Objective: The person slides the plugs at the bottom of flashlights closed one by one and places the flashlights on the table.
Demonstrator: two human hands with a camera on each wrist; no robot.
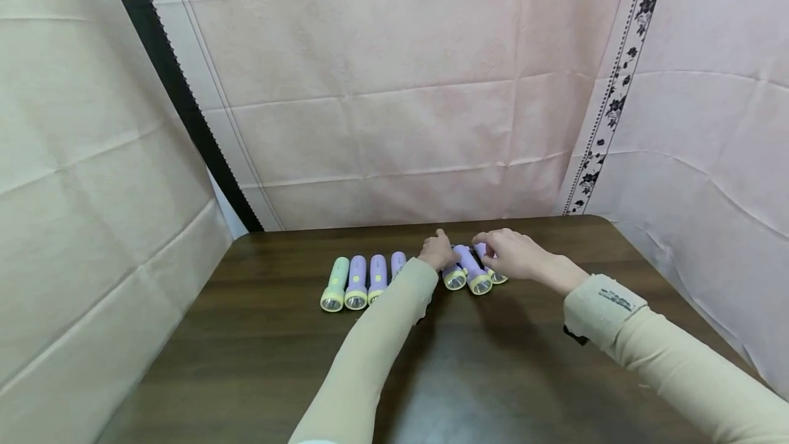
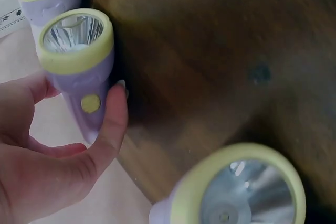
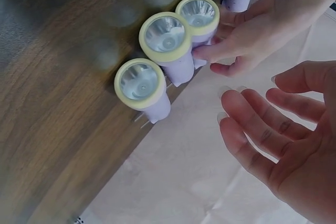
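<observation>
Three purple flashlights with pale yellow heads lie close together on the right part of the table. My left hand is at the leftmost of these; the left wrist view shows its thumb and fingers around the purple flashlight, thumb beside the yellow button. The middle flashlight lies right against it. My right hand hovers over the rightmost flashlight. In the right wrist view its fingers are loosely bent, apart from the flashlights, with nothing in them. The left forearm partly hides the row further left.
To the left lies a row with a green flashlight and several purple flashlights, heads toward me. The brown wooden table ends at a pale cloth backdrop, with more cloth at both sides.
</observation>
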